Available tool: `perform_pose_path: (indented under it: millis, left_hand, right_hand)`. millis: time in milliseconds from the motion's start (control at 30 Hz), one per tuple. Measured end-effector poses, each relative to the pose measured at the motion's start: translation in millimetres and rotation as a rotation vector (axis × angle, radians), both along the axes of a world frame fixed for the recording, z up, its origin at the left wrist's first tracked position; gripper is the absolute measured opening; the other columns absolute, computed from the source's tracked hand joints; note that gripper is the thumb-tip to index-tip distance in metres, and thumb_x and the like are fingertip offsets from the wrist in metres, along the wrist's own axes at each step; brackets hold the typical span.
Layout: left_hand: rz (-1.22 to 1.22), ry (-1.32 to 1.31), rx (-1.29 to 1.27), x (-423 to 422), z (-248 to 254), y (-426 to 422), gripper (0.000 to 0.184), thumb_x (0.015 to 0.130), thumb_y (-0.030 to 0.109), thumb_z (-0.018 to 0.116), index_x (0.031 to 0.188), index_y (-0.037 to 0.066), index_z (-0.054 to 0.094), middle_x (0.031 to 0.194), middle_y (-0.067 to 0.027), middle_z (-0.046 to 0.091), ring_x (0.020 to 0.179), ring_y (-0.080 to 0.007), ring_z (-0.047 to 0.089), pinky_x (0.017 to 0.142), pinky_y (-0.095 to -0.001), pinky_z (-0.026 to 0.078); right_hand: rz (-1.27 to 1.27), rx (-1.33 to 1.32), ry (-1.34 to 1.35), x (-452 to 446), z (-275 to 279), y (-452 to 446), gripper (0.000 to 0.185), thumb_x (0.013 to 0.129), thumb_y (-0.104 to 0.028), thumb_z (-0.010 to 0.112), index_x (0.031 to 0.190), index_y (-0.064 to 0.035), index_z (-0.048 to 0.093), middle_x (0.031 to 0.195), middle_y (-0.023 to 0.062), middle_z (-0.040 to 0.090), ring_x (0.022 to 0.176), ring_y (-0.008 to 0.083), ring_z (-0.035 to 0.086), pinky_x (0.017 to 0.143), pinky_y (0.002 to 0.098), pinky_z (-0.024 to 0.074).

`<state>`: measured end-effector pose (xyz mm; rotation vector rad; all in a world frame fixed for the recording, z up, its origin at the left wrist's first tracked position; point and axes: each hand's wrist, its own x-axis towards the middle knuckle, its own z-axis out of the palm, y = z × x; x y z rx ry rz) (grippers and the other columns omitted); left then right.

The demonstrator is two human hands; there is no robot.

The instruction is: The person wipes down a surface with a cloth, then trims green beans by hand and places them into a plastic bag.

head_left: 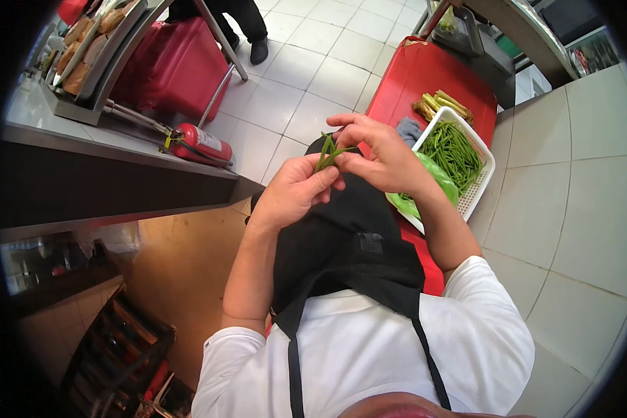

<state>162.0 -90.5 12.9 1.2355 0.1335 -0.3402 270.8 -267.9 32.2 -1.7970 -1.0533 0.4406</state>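
Observation:
Several short green bean pieces (325, 155) are pinched between the thumb and fingers of my left hand (296, 189), above the black apron. Close on its right, my right hand (377, 155) has its thumb and a finger at the ends of the same pieces, its other fingers curled above them. Beyond my right forearm, a white perforated basket (490, 167) holds many long green beans (453, 153) and a green plastic bag (435, 174). The basket rests on a red surface (414, 76), beside a grey cloth (409, 131) and a bundle of pale green stalks (444, 104).
At the left, a red fire extinguisher (200, 144) stands beside a counter (118, 171) and a large dark pink container (167, 76). A person's legs (247, 24) show at the top. A tiled wall (536, 188) rises on the right.

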Motion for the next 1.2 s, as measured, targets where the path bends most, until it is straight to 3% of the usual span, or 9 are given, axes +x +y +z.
perform_pose_path:
  millis: [100,300,400,500,600,800,900,1100,1200]
  left_hand:
    - [0.020,0.038,0.018,-2,0,-1,0.020,0.098,0.022,0.058,0.101,0.004,0.065,0.079,0.0010,0.062,0.060,-0.0038,0.049,0.053,-0.0175,0.038]
    - [0.013,0.091,-0.032,-1,2,-2,0.022,0.098,0.023,0.057,0.100,0.003,0.065,0.074,0.0031,0.057,0.057,-0.0034,0.045,0.052,-0.0168,0.035]
    - [0.007,0.091,-0.058,0,1,-1,0.022,0.098,0.024,0.057,0.098,0.003,0.066,0.072,0.0030,0.056,0.056,-0.0032,0.044,0.051,-0.0166,0.034]
    - [0.001,0.080,-0.058,-1,2,1,0.022,0.098,0.024,0.056,0.097,0.004,0.066,0.071,0.0028,0.056,0.056,-0.0032,0.043,0.051,-0.0165,0.033]
    - [-0.029,0.099,-0.046,-4,5,3,0.022,0.098,0.024,0.055,0.096,0.004,0.065,0.071,0.0036,0.056,0.055,-0.0023,0.042,0.051,-0.0170,0.033]
    - [-0.032,0.097,-0.064,-6,7,2,0.023,0.099,0.024,0.054,0.099,0.004,0.064,0.071,0.0037,0.057,0.055,-0.0019,0.042,0.052,-0.0173,0.033]
    - [0.022,0.077,-0.066,-6,9,1,0.023,0.099,0.024,0.054,0.099,0.003,0.064,0.070,0.0032,0.057,0.055,-0.0017,0.041,0.051,-0.0170,0.032]
    - [0.036,0.051,-0.015,-6,5,2,0.021,0.098,0.023,0.056,0.098,0.003,0.064,0.069,0.0026,0.058,0.053,-0.0014,0.040,0.049,-0.0168,0.031]
    - [0.018,0.034,-0.032,-5,7,0,0.021,0.098,0.022,0.056,0.097,0.003,0.065,0.068,0.0011,0.058,0.052,-0.0024,0.041,0.048,-0.0172,0.031]
  right_hand:
    - [-0.144,0.088,0.339,-5,-7,-1,0.009,0.087,-0.008,0.063,0.090,-0.0017,0.058,0.123,0.0144,0.058,0.104,0.0171,0.059,0.093,0.0327,0.0459]
    - [-0.083,0.094,0.276,1,0,-10,0.007,0.090,-0.006,0.061,0.093,-0.0012,0.058,0.120,0.0117,0.059,0.101,0.0131,0.057,0.091,0.0300,0.0463]
    - [-0.117,0.120,0.149,-1,0,-13,0.013,0.088,-0.005,0.064,0.100,-0.0013,0.059,0.119,0.0125,0.060,0.102,0.0156,0.059,0.090,0.0309,0.0467]
    - [-0.110,0.170,-0.187,1,-1,-16,0.020,0.085,-0.002,0.067,0.104,-0.0026,0.062,0.118,0.0133,0.061,0.104,0.0197,0.061,0.089,0.0322,0.0479]
    - [-0.084,0.154,-0.273,2,6,-16,0.019,0.084,0.000,0.067,0.102,-0.0034,0.064,0.117,0.0135,0.062,0.102,0.0233,0.063,0.084,0.0326,0.0507]
    - [0.109,0.077,-0.201,8,6,-14,0.016,0.084,0.003,0.066,0.099,-0.0021,0.065,0.098,0.0109,0.067,0.088,0.0255,0.066,0.071,0.0327,0.0523]
    - [0.088,0.071,-0.236,6,7,-11,0.015,0.083,0.003,0.066,0.097,-0.0018,0.065,0.090,0.0101,0.066,0.084,0.0263,0.065,0.070,0.0333,0.0518]
    - [0.083,0.047,-0.260,3,6,-12,0.011,0.083,0.001,0.065,0.094,-0.0014,0.063,0.088,0.0103,0.064,0.082,0.0264,0.064,0.070,0.0331,0.0511]
    - [0.001,0.012,-0.157,-3,5,-12,0.011,0.083,-0.002,0.063,0.094,-0.0012,0.064,0.085,0.0086,0.064,0.077,0.0217,0.063,0.068,0.0314,0.0496]
